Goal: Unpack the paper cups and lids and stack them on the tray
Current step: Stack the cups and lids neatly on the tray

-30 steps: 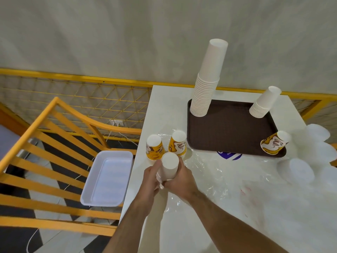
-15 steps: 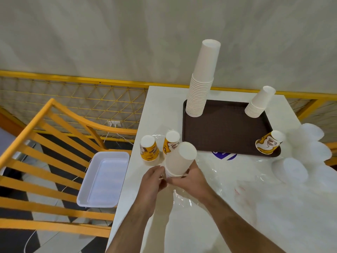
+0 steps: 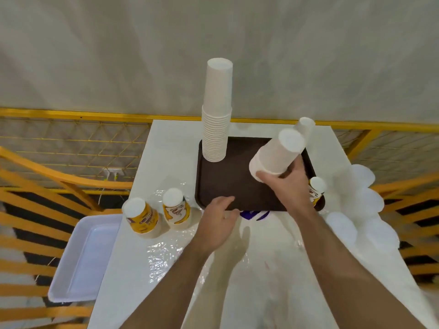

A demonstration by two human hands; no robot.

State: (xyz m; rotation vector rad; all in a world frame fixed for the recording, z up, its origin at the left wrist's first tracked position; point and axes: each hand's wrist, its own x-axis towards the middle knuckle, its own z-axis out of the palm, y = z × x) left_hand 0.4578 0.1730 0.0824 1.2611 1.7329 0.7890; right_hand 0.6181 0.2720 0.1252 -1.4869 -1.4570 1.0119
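The right hand (image 3: 283, 184) grips a short stack of white cups (image 3: 276, 154) upside down and tilted, w/ fingers curled round the rim end; the stack is in the air over the right part of the brown tray (image 3: 228, 186). The left hand (image 3: 219, 216) holds nothing, fingers relaxed and a bit spread, fingertips at the near edge of the tray; I cannot tell if they touch it.

On the tray, far left corner, stands a tall stack (image 3: 217, 115) of white cups, upside down. A smaller white stack (image 3: 305, 127) shows at the far right, mostly hidden behind the held cups. A yellow printed cup (image 3: 316, 191) is at the near right corner of the tray, partly behind the right wrist.

On the table (image 3: 173, 143), left of the tray, 2 yellow cups stand upside down, just beside each other: left one (image 3: 141, 218), right one (image 3: 177, 211). They stand on a clear plastic wrap (image 3: 164, 252) which lies over the near part of the table. White lids (image 3: 365, 200) lie in a pile at the right edge of the table. A white plastic tray (image 3: 83, 257) is lower down, left of the table, near yellow railing (image 3: 47, 172).
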